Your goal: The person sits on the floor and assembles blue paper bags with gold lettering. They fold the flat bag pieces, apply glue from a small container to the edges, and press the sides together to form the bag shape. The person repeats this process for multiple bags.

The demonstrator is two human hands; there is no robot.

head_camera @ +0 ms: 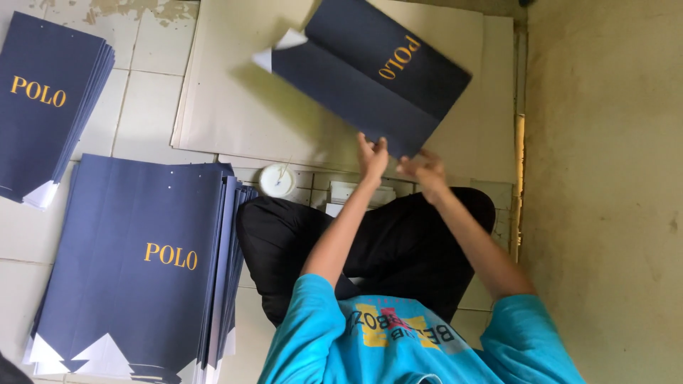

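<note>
A dark navy paper sheet (370, 67) with gold lettering and a fold line down its middle hangs tilted over a large beige board (235, 107) on the floor. My left hand (372, 158) pinches its near edge. My right hand (425, 171) grips the same edge just to the right, fingers curled. A white corner of the sheet's underside shows at its far left tip. My crossed legs in black trousers (313, 242) lie below the hands.
A thick stack of the same navy sheets (135, 263) lies at the left, a second stack (46, 92) at the far left. A small white round pot with a stick (277, 180) stands by my knee. A tan wall (605, 192) runs along the right.
</note>
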